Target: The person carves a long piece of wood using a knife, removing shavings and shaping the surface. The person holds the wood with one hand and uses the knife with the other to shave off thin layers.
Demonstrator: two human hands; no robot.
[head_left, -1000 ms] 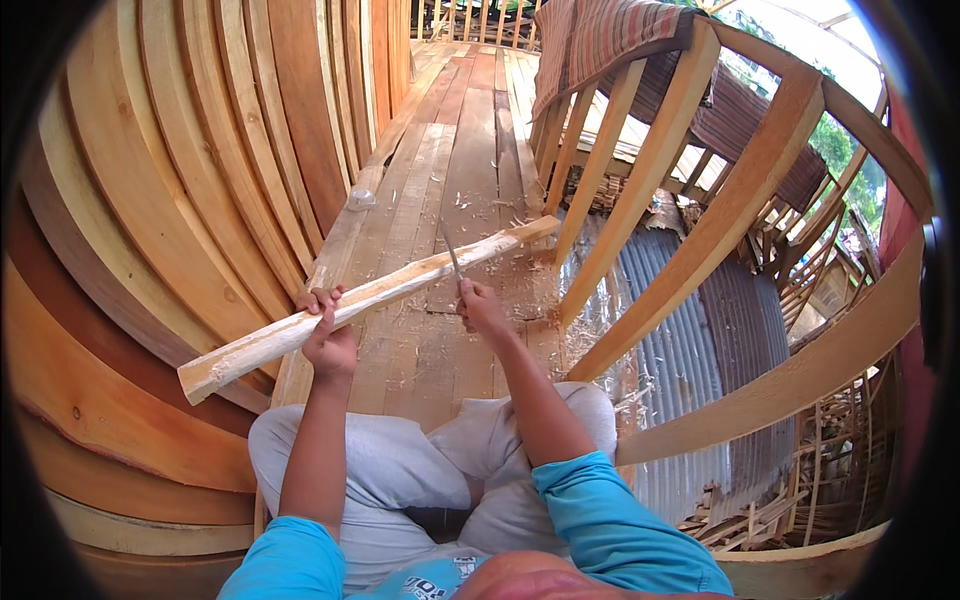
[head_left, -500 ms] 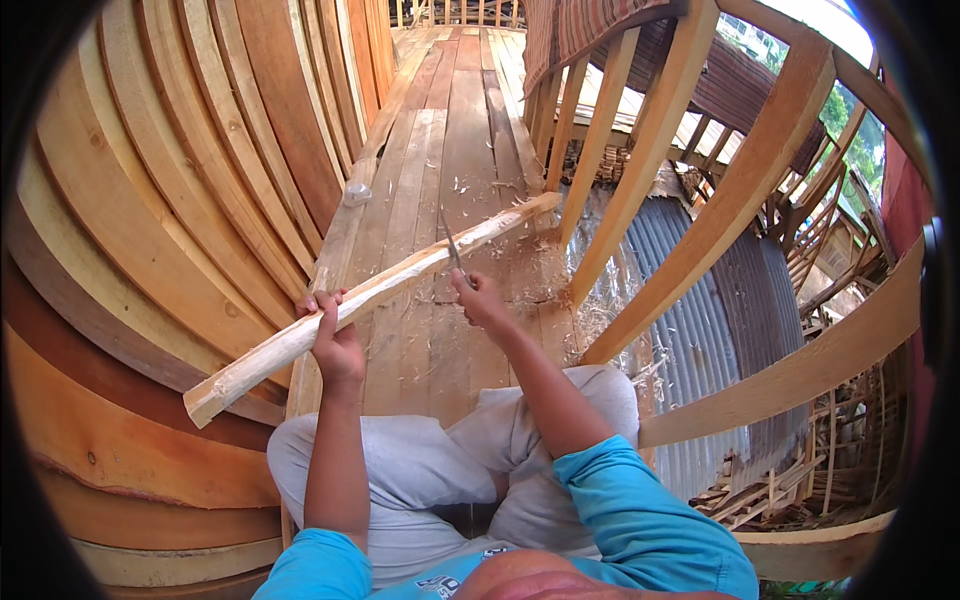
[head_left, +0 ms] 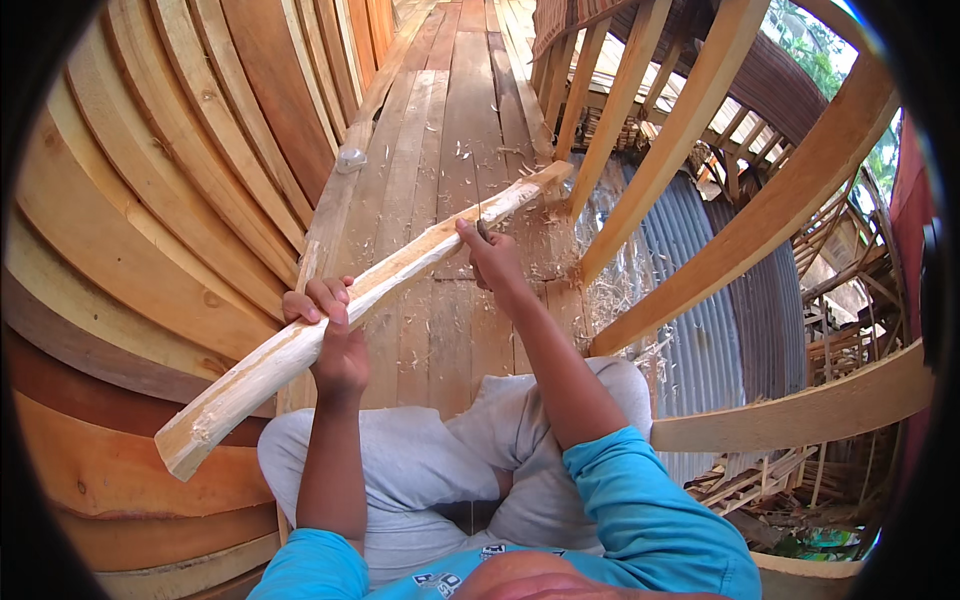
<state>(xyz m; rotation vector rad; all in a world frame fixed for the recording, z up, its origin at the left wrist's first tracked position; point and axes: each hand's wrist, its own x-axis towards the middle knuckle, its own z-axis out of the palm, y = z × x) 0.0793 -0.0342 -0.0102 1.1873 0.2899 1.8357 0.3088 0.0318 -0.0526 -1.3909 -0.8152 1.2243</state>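
A long, pale wooden pole [head_left: 400, 265], stripped and partly carved flat, lies slantwise in front of me, its near end at lower left and its far end by the railing. My left hand [head_left: 328, 320] is wrapped round it below the middle, fingers over the top. My right hand [head_left: 489, 255] is closed on the dark handle of a knife [head_left: 481, 227]. The thin blade crosses the pole's upper part and is seen nearly edge-on. The right thumb and fingers are close against the pole's side there.
Wooden plank walling [head_left: 170, 200] rises close on the left. Upright railing posts [head_left: 660, 150] stand on the right, with a corrugated metal roof [head_left: 690, 300] below. Curled shavings lie scattered over the plank floor [head_left: 440, 350]. A small clear container [head_left: 350, 160] sits by the left wall.
The knife has shifted to the right along the pole, its blade now more upright. The pole's near end has swung lower and nearer; my left hand still grips it.
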